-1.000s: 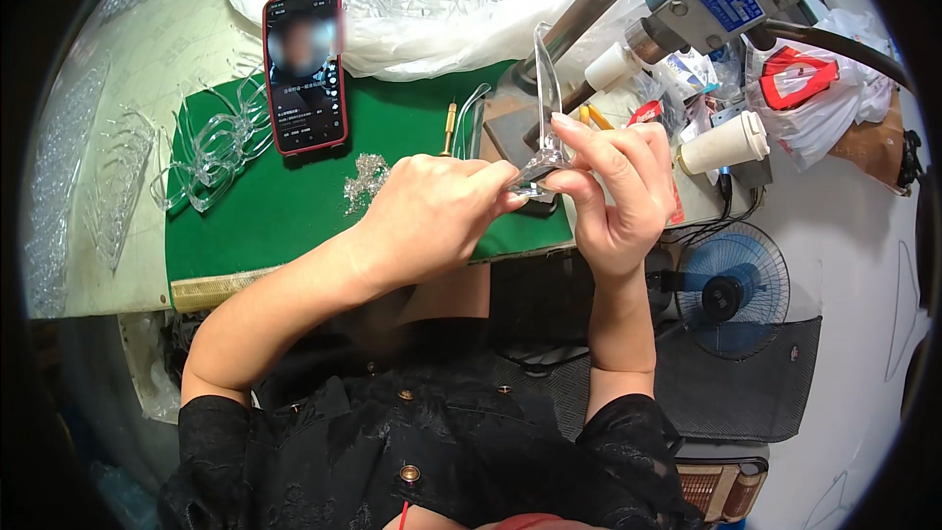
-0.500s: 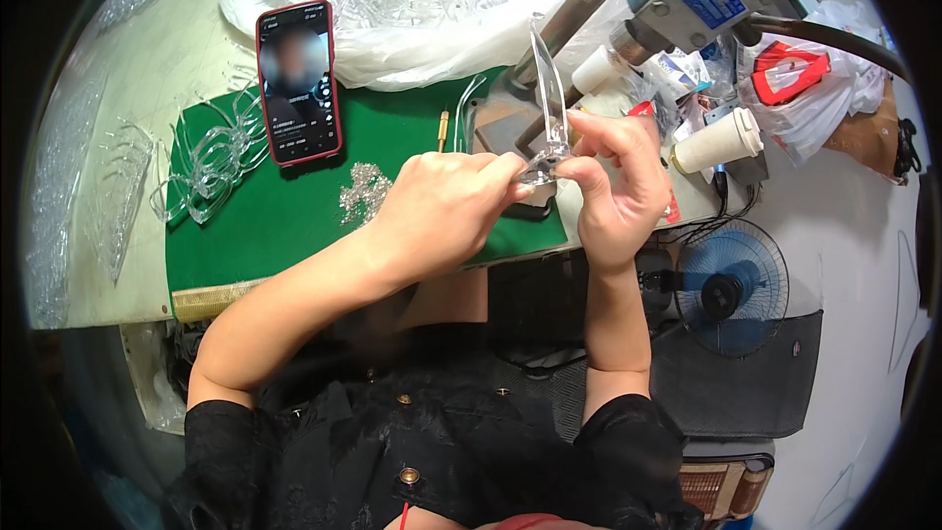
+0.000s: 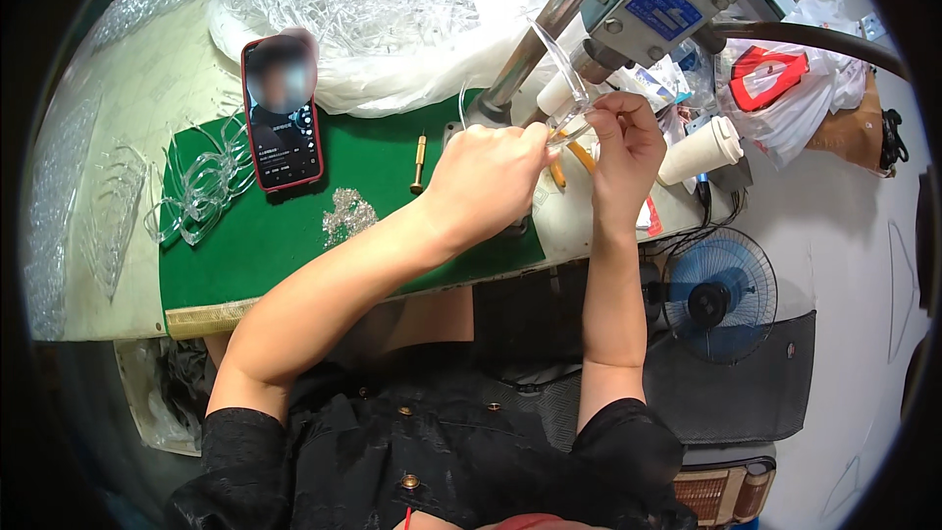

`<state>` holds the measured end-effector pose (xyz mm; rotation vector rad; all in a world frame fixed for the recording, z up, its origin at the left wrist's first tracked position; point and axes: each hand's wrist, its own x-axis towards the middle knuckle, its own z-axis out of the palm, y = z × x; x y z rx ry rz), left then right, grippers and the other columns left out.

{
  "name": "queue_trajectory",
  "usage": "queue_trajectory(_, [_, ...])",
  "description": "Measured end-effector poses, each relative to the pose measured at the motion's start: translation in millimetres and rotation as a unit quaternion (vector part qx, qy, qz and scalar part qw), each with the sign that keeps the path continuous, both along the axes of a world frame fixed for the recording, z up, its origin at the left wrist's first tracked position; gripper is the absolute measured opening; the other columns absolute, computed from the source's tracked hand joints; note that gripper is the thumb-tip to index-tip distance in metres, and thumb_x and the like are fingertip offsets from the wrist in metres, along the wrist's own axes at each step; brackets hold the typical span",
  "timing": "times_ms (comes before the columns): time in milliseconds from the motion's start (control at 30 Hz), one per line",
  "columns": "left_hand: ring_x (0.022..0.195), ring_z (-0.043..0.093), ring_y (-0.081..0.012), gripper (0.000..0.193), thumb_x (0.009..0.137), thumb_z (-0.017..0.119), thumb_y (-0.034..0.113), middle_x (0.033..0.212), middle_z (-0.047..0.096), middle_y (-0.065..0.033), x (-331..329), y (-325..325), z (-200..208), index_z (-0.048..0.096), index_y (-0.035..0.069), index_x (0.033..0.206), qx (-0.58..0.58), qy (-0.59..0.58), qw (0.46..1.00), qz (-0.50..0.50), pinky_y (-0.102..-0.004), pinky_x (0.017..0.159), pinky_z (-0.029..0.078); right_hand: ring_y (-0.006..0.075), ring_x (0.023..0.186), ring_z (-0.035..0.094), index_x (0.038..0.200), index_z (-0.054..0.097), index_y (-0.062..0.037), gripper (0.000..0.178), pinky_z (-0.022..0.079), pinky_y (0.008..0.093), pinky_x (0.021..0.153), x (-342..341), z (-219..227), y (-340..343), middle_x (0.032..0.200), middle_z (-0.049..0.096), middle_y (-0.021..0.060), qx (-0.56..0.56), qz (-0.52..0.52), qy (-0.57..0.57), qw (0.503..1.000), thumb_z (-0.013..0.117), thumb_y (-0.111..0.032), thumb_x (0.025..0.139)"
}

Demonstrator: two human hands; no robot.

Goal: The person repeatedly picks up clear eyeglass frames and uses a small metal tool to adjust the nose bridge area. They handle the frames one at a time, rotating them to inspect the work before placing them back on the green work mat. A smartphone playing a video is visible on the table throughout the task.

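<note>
A clear plastic eyeglass frame (image 3: pixel 578 96) is held between both hands above the right end of the green mat (image 3: pixel 226 270). One long temple sticks up and away from the hands. My left hand (image 3: pixel 491 177) is closed with its fingertips on the near part of the frame, most of which it hides. My right hand (image 3: pixel 626 152) pinches the frame at its right side between thumb and fingers. A brass-handled screwdriver (image 3: pixel 420 165) lies on the mat left of my left hand. Beside it is a pile of tiny clear and silvery parts (image 3: pixel 347 217).
A red-cased phone (image 3: pixel 283 137) and several clear eyeglass frames (image 3: pixel 201 186) lie to the left. Behind is a large plastic bag (image 3: pixel 392 29) full of clear pieces. A metal bench press (image 3: pixel 628 0) stands far right, near a white cup (image 3: pixel 702 152). A blue fan (image 3: pixel 721 299) stands below.
Both hands have moved farther away with the eyeglass frame, and its temple now leans left. My right fingers have drawn closer together on it. The view has shifted slightly.
</note>
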<state>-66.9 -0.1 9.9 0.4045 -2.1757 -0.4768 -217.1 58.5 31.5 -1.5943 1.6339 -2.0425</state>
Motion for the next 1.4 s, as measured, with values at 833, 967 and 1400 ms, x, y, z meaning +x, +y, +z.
queue_trajectory(833, [0.061, 0.063, -0.0316, 0.022, 0.090, 0.057, 0.022, 0.066, 0.062, -0.0136, 3.4, -5.7, -3.6, 0.055, 0.004, 0.076, 0.021, 0.008, 1.000, 0.002, -0.0405, 0.054, 0.050, 0.0328, 0.123, 0.046, 0.131, 0.039, 0.0114, 0.050, 0.045, 0.0371, 0.090, 27.0, 136.4, 23.2, 0.131, 0.049, 0.0220, -0.247, -0.015, 0.093, 0.964, 0.048, -0.013, 0.088])
queue_trajectory(967, [0.071, 0.064, -0.0291, 0.008, 0.086, 0.061, 0.014, 0.078, 0.064, -0.0107, 98.3, -4.0, -22.4, 0.060, 0.005, 0.085, 0.095, 0.063, 0.992, -0.048, -0.0362, 0.061, 0.050, 0.0264, 0.118, 0.048, 0.128, 0.043, 0.0054, 0.045, 0.036, 0.0377, 0.099, 44.0, 45.5, 10.8, 0.125, 0.052, 0.0168, -0.237, -0.021, 0.006, 0.971, 0.051, -0.003, 0.085])
queue_trajectory(1400, [0.086, 0.065, -0.0215, 0.034, 0.099, 0.046, 0.031, 0.088, 0.063, -0.0106, 452.4, 34.2, -65.1, 0.059, -0.001, 0.105, 0.418, 0.347, 0.797, 0.263, -0.0343, 0.075, 0.056, 0.0131, 0.092, 0.044, 0.113, 0.050, -0.0017, 0.024, 0.036, 0.0257, 0.082, 72.6, -92.8, 43.0, 0.111, 0.047, 0.0056, 0.040, -0.015, -0.003, 0.999, 0.051, 0.000, 0.089])
